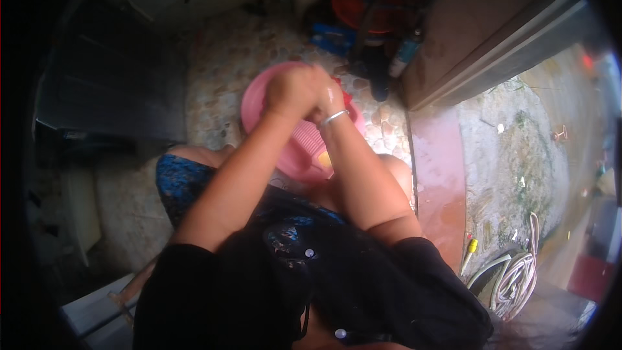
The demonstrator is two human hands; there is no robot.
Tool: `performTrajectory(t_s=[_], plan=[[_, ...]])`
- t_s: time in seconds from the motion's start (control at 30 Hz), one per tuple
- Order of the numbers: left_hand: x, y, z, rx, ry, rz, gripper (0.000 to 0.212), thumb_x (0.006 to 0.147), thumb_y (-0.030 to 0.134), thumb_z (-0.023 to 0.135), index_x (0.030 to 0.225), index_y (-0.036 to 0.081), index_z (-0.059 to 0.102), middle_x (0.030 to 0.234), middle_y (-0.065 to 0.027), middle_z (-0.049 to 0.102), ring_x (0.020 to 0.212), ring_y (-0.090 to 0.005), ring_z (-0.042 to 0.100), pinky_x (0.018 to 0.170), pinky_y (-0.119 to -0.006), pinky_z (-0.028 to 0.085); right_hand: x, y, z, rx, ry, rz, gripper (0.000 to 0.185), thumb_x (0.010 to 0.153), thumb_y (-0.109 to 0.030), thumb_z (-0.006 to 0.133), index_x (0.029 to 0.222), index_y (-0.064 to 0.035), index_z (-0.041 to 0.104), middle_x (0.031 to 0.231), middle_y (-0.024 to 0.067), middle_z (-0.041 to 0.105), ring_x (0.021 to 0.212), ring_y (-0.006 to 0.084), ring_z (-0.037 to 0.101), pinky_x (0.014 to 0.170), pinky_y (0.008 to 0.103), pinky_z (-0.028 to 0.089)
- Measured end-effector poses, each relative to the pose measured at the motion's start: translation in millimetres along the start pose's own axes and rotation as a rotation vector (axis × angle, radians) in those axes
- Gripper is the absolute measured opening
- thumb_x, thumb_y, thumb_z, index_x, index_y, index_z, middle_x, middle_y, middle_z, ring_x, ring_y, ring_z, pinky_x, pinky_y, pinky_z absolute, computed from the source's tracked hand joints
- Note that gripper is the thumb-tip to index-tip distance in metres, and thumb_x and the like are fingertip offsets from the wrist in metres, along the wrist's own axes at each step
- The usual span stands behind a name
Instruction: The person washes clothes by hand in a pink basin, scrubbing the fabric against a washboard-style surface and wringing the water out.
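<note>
Both my hands are together over a pink plastic basin (257, 82) on the floor, with their fingers largely hidden and blurred. My left hand (290, 88) is bent at the wrist and pressed against my right hand (328, 91). My right hand looks wet and has a silver bangle (335, 116) at its wrist. Some red cloth (347, 98) shows just beyond my right hand; whether either hand grips it is hidden. Below my hands, a ribbed washboard surface (309, 137) shows inside the basin. A yellow piece (324, 158), perhaps soap, lies at its near end.
Pebble-patterned tiles (218, 68) surround the basin. At the back stand a red basin (350, 5), a blue item (333, 39) and a bottle (406, 53). A doorway sill (440, 170) runs along the right, with a coiled white hose (515, 277) outside. A dark cabinet-like block (112, 68) stands left.
</note>
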State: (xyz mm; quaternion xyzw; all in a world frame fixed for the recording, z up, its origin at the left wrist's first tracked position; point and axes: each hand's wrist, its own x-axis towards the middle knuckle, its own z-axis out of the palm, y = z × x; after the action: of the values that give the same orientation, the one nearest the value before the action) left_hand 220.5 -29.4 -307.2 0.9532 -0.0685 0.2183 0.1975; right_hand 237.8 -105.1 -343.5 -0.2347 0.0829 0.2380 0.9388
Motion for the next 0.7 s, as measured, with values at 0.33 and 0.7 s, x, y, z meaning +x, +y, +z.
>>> performTrajectory(t_s=[0.33, 0.7], plan=[[12.5, -40.0, -25.5, -0.03, -0.04, -0.318, 0.046, 0.09, 0.041, 0.05, 0.071, 0.001, 0.064, 0.071, -0.022, 0.06, 0.067, -0.0366, 0.06, 0.059, -0.041, 0.046, -33.1, -1.4, 25.3, -0.312, -0.106, 0.038, 0.028, 0.095, -0.027, 0.05, 0.09, -0.0012, 0.061, 0.081, 0.0041, 0.061, 0.071, 0.0118, 0.055, 0.064, 0.025, 0.044], [-3.4, -68.3, -46.5, -0.462, -0.152, -0.3, 0.047, 0.091, 0.037, 0.056, 0.068, -0.004, 0.054, 0.055, -0.009, 0.044, 0.056, -0.0123, 0.041, 0.054, -0.032, 0.038, -20.6, -25.3, 4.1, -0.326, -0.016, -0.097, 0.024, 0.094, -0.025, 0.054, 0.097, -0.0012, 0.058, 0.085, 0.0067, 0.064, 0.073, 0.0143, 0.06, 0.067, 0.0253, 0.049]])
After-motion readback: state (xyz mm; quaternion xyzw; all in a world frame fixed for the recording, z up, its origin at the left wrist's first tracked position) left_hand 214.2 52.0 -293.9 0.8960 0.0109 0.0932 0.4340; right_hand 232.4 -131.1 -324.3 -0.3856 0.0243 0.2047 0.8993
